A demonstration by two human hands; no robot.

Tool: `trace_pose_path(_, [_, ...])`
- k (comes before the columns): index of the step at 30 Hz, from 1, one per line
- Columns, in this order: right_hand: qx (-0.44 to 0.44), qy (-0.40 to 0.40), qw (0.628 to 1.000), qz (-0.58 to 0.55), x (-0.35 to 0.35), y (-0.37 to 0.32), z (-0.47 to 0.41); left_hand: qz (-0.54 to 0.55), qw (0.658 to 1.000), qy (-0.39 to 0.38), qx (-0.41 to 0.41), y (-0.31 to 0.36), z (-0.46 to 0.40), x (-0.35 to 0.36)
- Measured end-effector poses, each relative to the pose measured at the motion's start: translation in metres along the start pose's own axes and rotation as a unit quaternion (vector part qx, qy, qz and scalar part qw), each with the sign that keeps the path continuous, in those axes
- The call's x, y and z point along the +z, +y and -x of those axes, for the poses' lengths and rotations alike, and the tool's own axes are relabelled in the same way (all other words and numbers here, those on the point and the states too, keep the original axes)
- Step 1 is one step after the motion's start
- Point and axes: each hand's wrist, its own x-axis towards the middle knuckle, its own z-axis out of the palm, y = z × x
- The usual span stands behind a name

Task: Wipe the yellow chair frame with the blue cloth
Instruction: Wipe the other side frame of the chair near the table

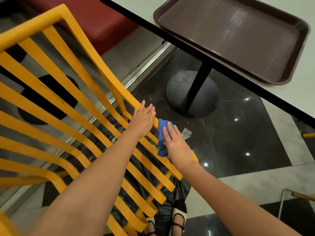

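Yellow chair frame [56,92] fills the left half of the head view, slats running diagonally, side rail on its right edge. Left hand [143,120] lies flat on that rail, fingers straight and together, gripping nothing. Right hand [177,147] sits just below it on the same rail, fingers extended, palm pressing the blue cloth [162,137] against the rail's outer face; pinned rather than clenched. Cloth is bunched, one end near the left fingertips, the other hanging below the right thumb side. The two hands are near each other but not touching. Table [289,106] at upper right carries a brown tray [238,36] near its left edge, nothing on it. Table's black post stands on a round base [192,94] on dark glossy floor. Red seat [95,17] at top, behind the frame. Shoes [179,217] visible at bottom under the slats.
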Motion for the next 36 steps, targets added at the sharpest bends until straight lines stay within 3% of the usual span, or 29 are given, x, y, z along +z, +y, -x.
trace_pose_path(9, [0.038,-0.011,0.999,0.021,0.01,0.009,0.018,0.019,1.0,0.002,0.0,-0.001,-0.001,0.002])
trace_pose_path(12, [0.021,-0.001,0.999,0.043,0.003,-0.001,0.002,0.086,0.996,0.027,-0.007,0.001,-0.002,0.002])
trace_pose_path(17, [0.008,-0.014,1.0,0.0,-0.005,-0.016,-0.031,0.309,0.933,0.169,-0.079,0.005,0.015,-0.001])
trace_pose_path(18, [0.011,-0.015,0.999,-0.039,-0.004,-0.015,-0.032,0.338,0.914,0.2,-0.104,0.004,0.019,0.0])
trace_pose_path(20, [0.042,0.008,0.973,-0.229,-0.006,-0.014,-0.032,0.38,0.88,0.238,-0.16,0.001,0.025,0.001])
trace_pose_path(22, [0.089,0.04,0.905,-0.414,-0.012,-0.017,-0.034,0.41,0.861,0.217,-0.21,-0.001,0.029,0.003])
trace_pose_path(24, [0.144,0.047,0.838,-0.525,-0.024,-0.024,-0.041,0.446,0.849,0.14,-0.247,0.001,0.033,0.006])
trace_pose_path(25, [0.147,0.043,0.822,-0.548,-0.03,-0.028,-0.044,0.46,0.843,0.099,-0.261,0.004,0.036,0.006])
trace_pose_path(29, [-0.007,0.074,0.904,-0.422,-0.053,-0.034,-0.039,0.562,0.79,0.059,-0.239,0.017,0.052,-0.006])
trace_pose_path(32, [-0.055,0.091,0.919,-0.378,-0.071,-0.031,-0.038,0.643,0.744,0.034,-0.18,0.019,0.068,-0.022])
trace_pose_path(34, [-0.027,0.037,0.884,-0.464,-0.086,-0.03,-0.036,0.664,0.731,0.012,-0.158,0.018,0.078,-0.032])
trace_pose_path(36, [0.027,0.003,0.802,-0.597,-0.1,-0.03,-0.033,0.673,0.724,0.015,-0.153,0.021,0.087,-0.044])
